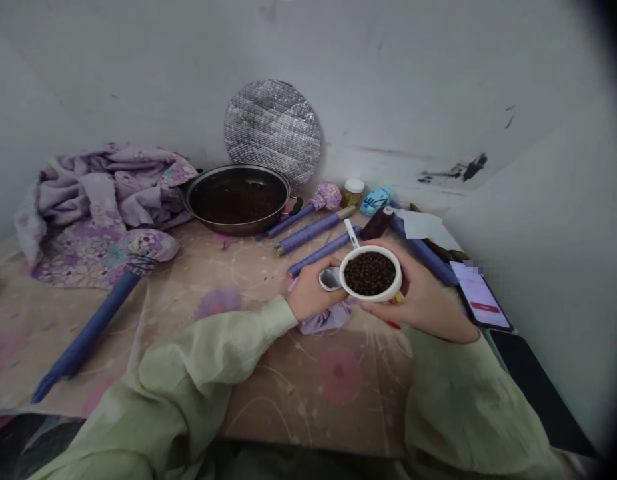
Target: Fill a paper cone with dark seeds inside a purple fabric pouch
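My right hand (431,300) is wrapped round a white cup (373,298) filled with small dark brown grains. Beside the cup's left edge, my left hand (308,290) grips a short hollow tube (330,279), its opening facing up. Purple cloth (328,321) spreads out beneath that tube; whether it is fixed to the tube I cannot tell. Just behind the cup stands a white stick-like piece (352,233), its lower end hidden. The cup is close to level, and its rim is near the tube's mouth.
A dark two-handled pan (233,229) with dark contents sits at the back, a round silver quilted pad (273,130) behind it. Purple floral cloth (98,207) lies left, near a blue cloth-headed stick (103,320). Blue wrapped rods (313,230), a jar (353,190) and a phone (476,293) lie right.
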A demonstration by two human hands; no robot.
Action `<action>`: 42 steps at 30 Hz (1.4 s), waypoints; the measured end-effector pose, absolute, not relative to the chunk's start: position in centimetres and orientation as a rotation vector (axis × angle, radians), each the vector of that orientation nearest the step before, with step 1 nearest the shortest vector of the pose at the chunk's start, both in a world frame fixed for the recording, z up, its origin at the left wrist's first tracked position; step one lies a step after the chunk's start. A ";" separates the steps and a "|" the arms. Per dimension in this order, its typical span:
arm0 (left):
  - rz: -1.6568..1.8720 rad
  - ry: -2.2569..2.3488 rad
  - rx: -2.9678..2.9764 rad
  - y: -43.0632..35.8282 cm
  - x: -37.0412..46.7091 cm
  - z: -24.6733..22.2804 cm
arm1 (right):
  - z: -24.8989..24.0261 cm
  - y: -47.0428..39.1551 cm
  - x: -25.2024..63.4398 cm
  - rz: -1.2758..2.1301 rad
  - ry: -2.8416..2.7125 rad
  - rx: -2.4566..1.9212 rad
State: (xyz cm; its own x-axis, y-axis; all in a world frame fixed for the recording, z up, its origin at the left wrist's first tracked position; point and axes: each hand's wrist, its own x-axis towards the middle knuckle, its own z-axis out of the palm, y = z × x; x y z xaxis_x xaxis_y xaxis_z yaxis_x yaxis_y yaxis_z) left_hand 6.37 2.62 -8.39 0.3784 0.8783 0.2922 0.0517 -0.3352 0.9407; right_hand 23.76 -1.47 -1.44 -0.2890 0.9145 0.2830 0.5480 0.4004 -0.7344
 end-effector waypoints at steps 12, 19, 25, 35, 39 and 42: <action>1.100 0.799 1.697 2.6 6.4 -8.3 | -1.7 -1.3 24.1 0.624 -2.014 -1.252; 1.072 0.849 1.704 2.5 6.4 -8.3 | -1.8 -1.4 24.0 0.644 -2.019 -1.257; 1.060 0.834 1.702 2.7 6.3 -8.1 | -1.9 -1.3 24.0 0.623 -2.042 -1.244; 1.044 0.871 1.770 2.6 6.3 -8.4 | -2.0 -1.1 24.0 0.608 -2.069 -1.254; 1.043 0.864 1.776 2.7 6.3 -8.5 | -1.9 -1.2 23.9 0.620 -2.066 -1.264; 1.032 0.870 1.787 2.7 6.3 -8.4 | -1.6 -1.3 23.8 0.633 -2.087 -1.282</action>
